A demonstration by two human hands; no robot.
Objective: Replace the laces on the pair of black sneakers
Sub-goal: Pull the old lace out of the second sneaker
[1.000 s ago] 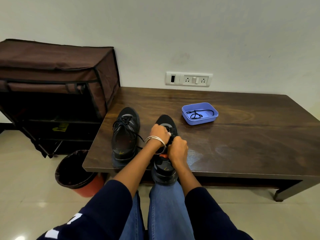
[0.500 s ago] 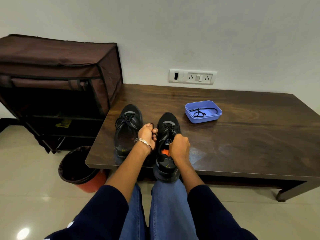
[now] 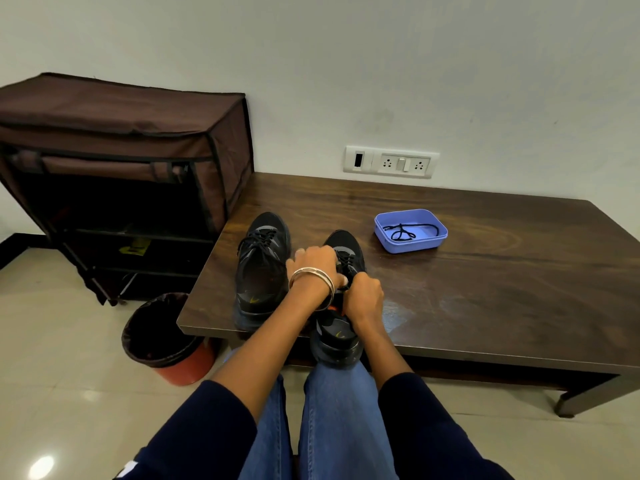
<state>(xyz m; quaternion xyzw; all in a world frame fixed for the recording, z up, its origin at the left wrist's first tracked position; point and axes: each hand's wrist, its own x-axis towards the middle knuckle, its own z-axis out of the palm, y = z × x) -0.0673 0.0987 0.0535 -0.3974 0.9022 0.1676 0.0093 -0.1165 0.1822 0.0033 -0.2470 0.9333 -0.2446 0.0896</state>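
Observation:
Two black sneakers stand side by side on the dark wooden table (image 3: pixel 485 278), toes toward the wall. The left sneaker (image 3: pixel 261 268) is laced and untouched. The right sneaker (image 3: pixel 341 327) has its heel over the table's front edge. My left hand (image 3: pixel 317 263), with bangles at the wrist, lies over this shoe's laced part, fingers curled on the laces. My right hand (image 3: pixel 363 297) grips the shoe's right side near the tongue, fingers curled. A blue tray (image 3: pixel 434 242) behind holds a loose black lace (image 3: pixel 403 233).
A brown fabric shoe rack (image 3: pixel 121 168) stands left of the table against the wall. A bin with a black liner (image 3: pixel 162 337) sits on the floor by the table's front left corner. A socket panel (image 3: pixel 391 162) is on the wall.
My left hand has moved from between the two shoes back onto the laces of the right sneaker. My right hand stays on that shoe.

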